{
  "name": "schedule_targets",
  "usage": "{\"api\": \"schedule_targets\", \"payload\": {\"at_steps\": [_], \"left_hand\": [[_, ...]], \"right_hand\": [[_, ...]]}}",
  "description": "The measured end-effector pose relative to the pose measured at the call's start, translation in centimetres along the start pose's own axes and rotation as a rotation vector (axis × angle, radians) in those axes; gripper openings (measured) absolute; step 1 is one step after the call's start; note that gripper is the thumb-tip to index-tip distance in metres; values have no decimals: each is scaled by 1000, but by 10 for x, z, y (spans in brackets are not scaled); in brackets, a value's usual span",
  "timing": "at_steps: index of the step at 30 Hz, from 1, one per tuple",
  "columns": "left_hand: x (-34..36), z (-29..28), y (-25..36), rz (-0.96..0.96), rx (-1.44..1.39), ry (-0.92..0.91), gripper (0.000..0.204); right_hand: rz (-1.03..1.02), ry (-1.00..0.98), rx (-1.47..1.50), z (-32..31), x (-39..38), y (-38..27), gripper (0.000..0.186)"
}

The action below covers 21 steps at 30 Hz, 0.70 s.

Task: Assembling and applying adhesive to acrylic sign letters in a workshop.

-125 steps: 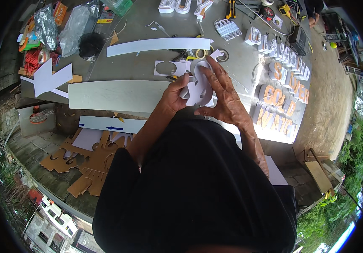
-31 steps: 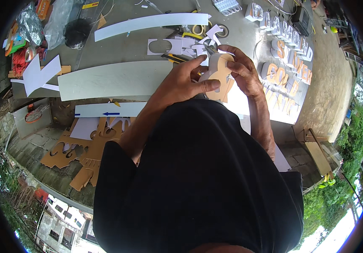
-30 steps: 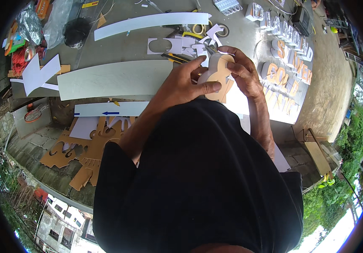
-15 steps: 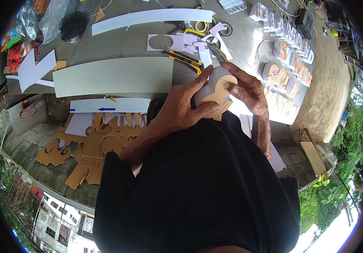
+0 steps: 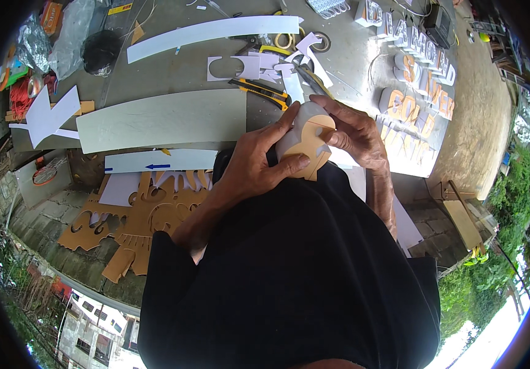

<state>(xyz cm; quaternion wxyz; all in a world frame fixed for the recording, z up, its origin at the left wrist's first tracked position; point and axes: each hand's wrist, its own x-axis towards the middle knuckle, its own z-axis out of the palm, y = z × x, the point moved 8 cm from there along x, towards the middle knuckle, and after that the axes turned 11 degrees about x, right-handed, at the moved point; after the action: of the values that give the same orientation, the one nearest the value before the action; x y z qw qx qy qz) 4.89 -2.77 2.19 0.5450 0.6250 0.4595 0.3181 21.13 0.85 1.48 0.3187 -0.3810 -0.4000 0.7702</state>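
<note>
Close above my lap I hold a curved block letter point(image 5: 308, 146) with a tan face and grey sides, its face tilted up toward me. My left hand point(image 5: 259, 157) is closed on its left side, with the thumb pressed on the lower part of the tan face and the fingers along the grey side. My right hand point(image 5: 358, 136) is closed round its upper right side, the thumb near the inner curve and the fingers over the far edge. Just beyond the letter, on the table, lie a yellow-and-black cutter knife point(image 5: 263, 93) and white sheet scraps point(image 5: 292, 83).
A wide grey-white sheet strip point(image 5: 166, 117) lies at the left; a narrower curved white strip point(image 5: 215, 37) is farther back. Rolls of tape point(image 5: 284, 40) lie beyond the knife. Several finished block letters point(image 5: 403, 104) stand at the right. Cut-out brown sheets point(image 5: 139, 212) lie lower left.
The letter and both hands have shifted slightly left in the picture, along with the table behind them. My grip looks much the same, with the right thumb still at the inner curve.
</note>
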Motion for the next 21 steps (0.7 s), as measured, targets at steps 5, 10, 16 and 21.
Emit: {"api": "schedule_targets", "payload": {"at_steps": [5, 10, 16, 21], "left_hand": [[7, 2, -30, -246, -328, -21, 75], [24, -6, -45, -341, -477, -113, 69], [21, -18, -41, -290, -471, -90, 69], [23, -17, -48, -297, -491, -55, 59]], "right_hand": [[66, 123, -28, -1, 20, 1, 52], [80, 163, -124, -8, 48, 0, 52], [47, 150, -132, 3, 52, -13, 55], [24, 128, -195, 6, 59, -14, 52]]}}
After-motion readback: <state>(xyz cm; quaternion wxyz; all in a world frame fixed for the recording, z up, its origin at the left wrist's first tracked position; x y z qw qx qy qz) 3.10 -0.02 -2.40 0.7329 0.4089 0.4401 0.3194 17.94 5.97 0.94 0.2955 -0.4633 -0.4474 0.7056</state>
